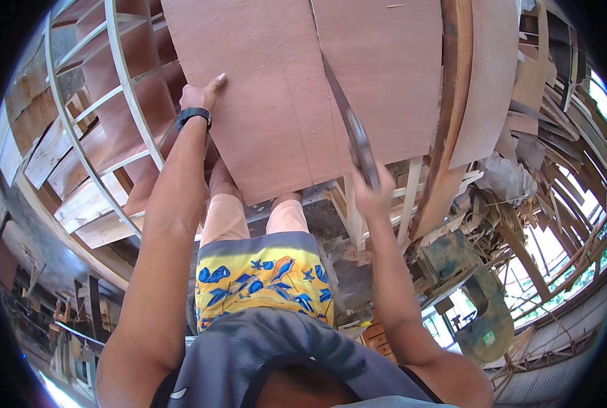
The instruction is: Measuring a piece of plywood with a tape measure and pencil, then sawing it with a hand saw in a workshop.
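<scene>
A reddish-brown plywood sheet [256, 88] lies in front of me with faint lines running along it. My left hand [201, 96], below a dark wristwatch [194, 118], grips the sheet's left edge; its thumb rests on top and its other fingers are mostly hidden. In my right hand [377, 194], slightly blurred, is the handle of a handsaw [344, 109]. The saw slants up and left across the sheet, its tip meeting a narrow cut that runs on to the far edge. My bare legs show beneath the near edge.
Curved pale wooden framework [120, 61] stands at the left. A thick brown plank [453, 102] and another panel [484, 81] lie right of the sheet. Farther right are piled wood offcuts [562, 177], a clear plastic bag [506, 178] and a worn green machine [484, 319].
</scene>
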Action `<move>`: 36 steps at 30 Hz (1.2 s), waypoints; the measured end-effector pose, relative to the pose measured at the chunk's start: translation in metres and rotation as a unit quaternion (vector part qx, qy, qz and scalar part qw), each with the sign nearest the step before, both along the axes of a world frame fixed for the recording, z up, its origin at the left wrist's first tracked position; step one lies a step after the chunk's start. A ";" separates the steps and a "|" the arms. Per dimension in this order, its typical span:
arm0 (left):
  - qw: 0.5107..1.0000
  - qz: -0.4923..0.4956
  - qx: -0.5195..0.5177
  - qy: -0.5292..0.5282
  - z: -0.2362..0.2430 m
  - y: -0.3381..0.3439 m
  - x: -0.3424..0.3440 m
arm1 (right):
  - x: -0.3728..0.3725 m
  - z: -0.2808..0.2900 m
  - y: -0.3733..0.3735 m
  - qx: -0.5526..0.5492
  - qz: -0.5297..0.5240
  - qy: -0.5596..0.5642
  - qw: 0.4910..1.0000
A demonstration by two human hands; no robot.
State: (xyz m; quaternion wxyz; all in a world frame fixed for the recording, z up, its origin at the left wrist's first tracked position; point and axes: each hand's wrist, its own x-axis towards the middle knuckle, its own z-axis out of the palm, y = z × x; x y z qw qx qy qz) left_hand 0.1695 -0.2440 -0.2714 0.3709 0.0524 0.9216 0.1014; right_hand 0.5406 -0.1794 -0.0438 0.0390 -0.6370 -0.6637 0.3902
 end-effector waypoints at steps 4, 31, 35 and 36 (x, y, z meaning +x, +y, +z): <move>1.000 -0.001 -0.004 -0.030 0.008 0.022 0.016 | -0.049 -0.093 0.072 0.023 -0.015 -0.022 0.999; 1.000 -0.015 0.011 -0.010 0.018 -0.002 0.014 | -0.010 0.036 -0.001 -0.031 -0.001 0.027 0.999; 1.000 -0.019 0.017 -0.007 0.011 0.004 0.006 | 0.031 0.161 -0.061 -0.079 -0.076 -0.011 0.994; 0.999 -0.027 0.016 -0.017 0.011 0.006 0.008 | 0.030 0.172 -0.062 -0.079 -0.076 -0.013 0.994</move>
